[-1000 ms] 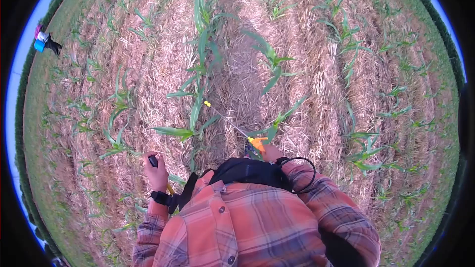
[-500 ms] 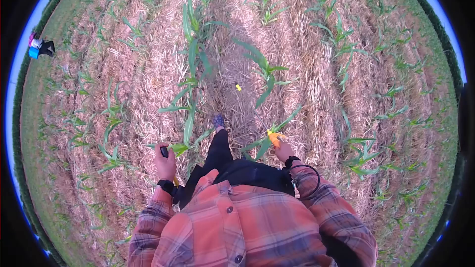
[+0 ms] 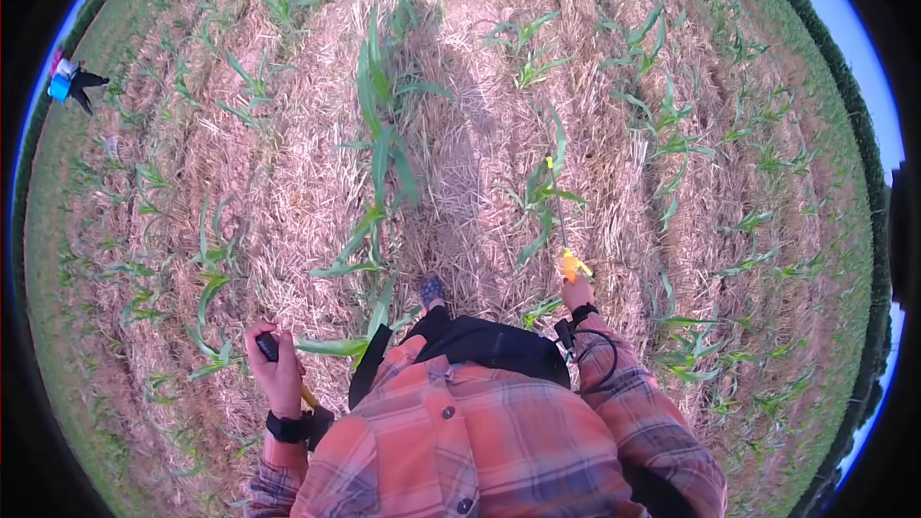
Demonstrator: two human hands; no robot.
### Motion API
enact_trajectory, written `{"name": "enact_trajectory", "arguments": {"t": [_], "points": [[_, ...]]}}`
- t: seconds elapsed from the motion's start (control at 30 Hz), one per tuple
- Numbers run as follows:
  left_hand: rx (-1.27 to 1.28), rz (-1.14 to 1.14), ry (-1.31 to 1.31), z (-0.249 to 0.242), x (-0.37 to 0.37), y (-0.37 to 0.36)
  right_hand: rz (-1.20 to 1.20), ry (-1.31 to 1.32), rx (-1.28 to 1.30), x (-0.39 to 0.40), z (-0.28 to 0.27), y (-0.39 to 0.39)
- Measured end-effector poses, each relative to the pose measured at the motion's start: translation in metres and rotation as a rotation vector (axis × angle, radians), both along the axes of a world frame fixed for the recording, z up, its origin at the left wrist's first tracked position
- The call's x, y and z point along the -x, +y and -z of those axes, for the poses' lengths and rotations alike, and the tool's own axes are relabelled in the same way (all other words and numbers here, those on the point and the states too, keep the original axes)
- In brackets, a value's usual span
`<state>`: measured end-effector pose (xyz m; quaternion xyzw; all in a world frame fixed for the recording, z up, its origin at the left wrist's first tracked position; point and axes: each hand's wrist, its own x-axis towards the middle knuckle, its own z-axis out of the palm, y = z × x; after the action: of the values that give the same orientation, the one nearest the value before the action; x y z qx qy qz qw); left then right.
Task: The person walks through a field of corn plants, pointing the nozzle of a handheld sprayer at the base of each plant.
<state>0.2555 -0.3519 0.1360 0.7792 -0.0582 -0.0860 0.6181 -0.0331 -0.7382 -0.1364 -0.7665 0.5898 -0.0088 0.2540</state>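
Observation:
My right hand (image 3: 578, 292) is closed around the orange-yellow handle of a spray wand (image 3: 573, 263). Its thin dark tube runs forward to a small yellow nozzle (image 3: 550, 163), which is over a young corn plant (image 3: 539, 197). Out to the left, my left hand (image 3: 278, 372) wraps round the black grip of a lever (image 3: 268, 345). A yellow rod (image 3: 309, 397) shows below that hand, and its far end is hidden by my sleeve. Beside the left hand, a long corn leaf (image 3: 331, 347) reaches towards it.
Rows of young corn (image 3: 379, 149) run ahead over straw-covered soil (image 3: 470, 201). My shoe (image 3: 433, 288) stands between two rows. A dark hose (image 3: 614, 364) loops by my right forearm. Far left, another person (image 3: 88, 80) with a blue container (image 3: 59, 87) is in the field.
My right hand and the wand have swung right, bringing the nozzle from the bare straw over to the corn plant. My left hand has moved left and back with the lever. The plants have shifted nearer.

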Motion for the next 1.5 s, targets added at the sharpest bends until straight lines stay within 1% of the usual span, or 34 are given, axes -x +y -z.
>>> {"name": "enact_trajectory", "arguments": {"t": [0.1, 0.13, 0.17, 0.2, 0.27, 0.3, 0.33, 0.4, 0.47, 0.53, 0.57, 0.6, 0.67, 0.7, 0.73, 0.8, 0.83, 0.87, 0.93, 0.97, 1.0, 1.07, 1.1, 1.13, 1.17, 1.2, 1.23, 1.27, 1.33, 1.37, 1.47, 1.5], "points": [[-0.060, -0.020, -0.066, -0.002, -0.024, 0.001, 0.064, 0.168, -0.023, -0.017, -0.001, -0.014], [-0.033, -0.003, -0.041, 0.016, -0.038, -0.007, 0.064, 0.172, -0.021, -0.023, -0.004, -0.018], [-0.032, -0.019, 0.057, 0.036, -0.050, -0.019, 0.069, 0.168, -0.027, -0.029, -0.007, -0.020], [-0.124, 0.014, 0.083, 0.070, -0.066, -0.027, 0.073, 0.164, -0.033, -0.036, -0.010, -0.021], [-0.210, 0.079, -0.036, 0.125, -0.084, -0.046, 0.076, 0.196, -0.029, -0.057, -0.008, -0.024], [-0.246, 0.120, -0.128, 0.128, -0.089, -0.057, 0.028, 0.190, -0.009, -0.069, -0.013, -0.022], [-0.242, 0.117, -0.117, 0.131, -0.092, -0.060, -0.026, 0.192, 0.008, -0.077, -0.018, -0.017], [-0.320, 0.080, -0.044, 0.132, -0.100, -0.064, 0.014, 0.206, -0.002, -0.096, -0.014, -0.010], [-0.264, 0.070, -0.045, 0.148, -0.109, -0.066, -0.116, 0.123, -0.044, -0.114, -0.015, -0.003], [-0.274, 0.067, -0.128, 0.151, -0.113, -0.075, -0.320, 0.226, -0.086, -0.131, -0.014, -0.003], [-0.299, 0.081, -0.152, 0.156, -0.118, -0.074, -0.317, 0.224, -0.085, -0.136, -0.013, -0.001], [-0.300, 0.085, -0.153, 0.154, -0.120, -0.075, -0.371, 0.153, -0.103, -0.144, -0.020, 0.003], [-0.220, 0.075, -0.080, 0.136, -0.125, -0.079, -0.479, 0.004, -0.139, -0.160, -0.037, 0.010], [-0.132, 0.043, 0.178, 0.098, -0.122, -0.090, -0.516, -0.001, -0.178, -0.165, -0.038, 0.010], [-0.087, 0.048, 0.089, 0.112, -0.130, -0.078, -0.513, -0.005, -0.179, -0.171, -0.039, 0.007], [0.021, 0.006, 0.123, 0.049, -0.124, -0.090, -0.674, 0.001, -0.279, -0.183, -0.041, -0.001], [0.029, 0.020, 0.066, 0.035, -0.124, -0.086, -0.672, 0.074, -0.343, -0.193, -0.053, -0.006], [0.049, 0.010, 0.036, 0.019, -0.123, -0.088, -0.676, 0.064, -0.342, -0.194, -0.042, -0.017], [0.051, -0.018, -0.005, 0.013, -0.130, -0.099, -0.738, -0.096, -0.451, -0.198, -0.009, -0.042], [0.007, -0.004, -0.008, 0.015, -0.136, -0.113, -0.716, -0.005, -0.399, -0.202, 0.001, -0.052], [0.004, -0.012, 0.037, 0.026, -0.144, -0.131, -0.710, -0.012, -0.401, -0.204, 0.000, -0.063], [-0.130, -0.005, 0.013, 0.074, -0.167, -0.167, -0.612, -0.023, -0.340, -0.207, -0.003, -0.086], [-0.161, 0.019, 0.031, 0.088, -0.171, -0.188, -0.563, 0.006, -0.372, -0.204, 0.011, -0.100], [-0.185, 0.046, 0.043, 0.097, -0.178, -0.211, -0.559, -0.005, -0.372, -0.205, 0.009, -0.114], [-0.187, 0.050, 0.038, 0.103, -0.184, -0.226, -0.501, -0.041, -0.302, -0.201, 0.007, -0.126], [-0.286, 0.078, -0.082, 0.107, -0.188, -0.237, -0.443, -0.073, -0.235, -0.198, 0.001, -0.135], [-0.383, 0.105, -0.204, 0.106, -0.192, -0.250, -0.372, -0.075, -0.305, -0.198, -0.017, -0.148], [-0.387, 0.110, -0.208, 0.103, -0.195, -0.260, -0.367, -0.080, -0.308, -0.195, -0.012, -0.159], [-0.500, 0.083, -0.146, 0.095, -0.197, -0.285, -0.291, 0.015, -0.171, -0.181, 0.013, -0.186], [-0.490, 0.141, -0.205, 0.103, -0.202, -0.294, -0.138, -0.005, -0.152, -0.174, 0.030, -0.195], [-0.467, 0.160, -0.211, 0.116, -0.211, -0.323, -0.071, -0.069, -0.071, -0.160, -0.001, -0.220], [-0.470, 0.167, -0.221, 0.115, -0.215, -0.335, -0.035, 0.055, -0.150, -0.148, 0.010, -0.243]]}}
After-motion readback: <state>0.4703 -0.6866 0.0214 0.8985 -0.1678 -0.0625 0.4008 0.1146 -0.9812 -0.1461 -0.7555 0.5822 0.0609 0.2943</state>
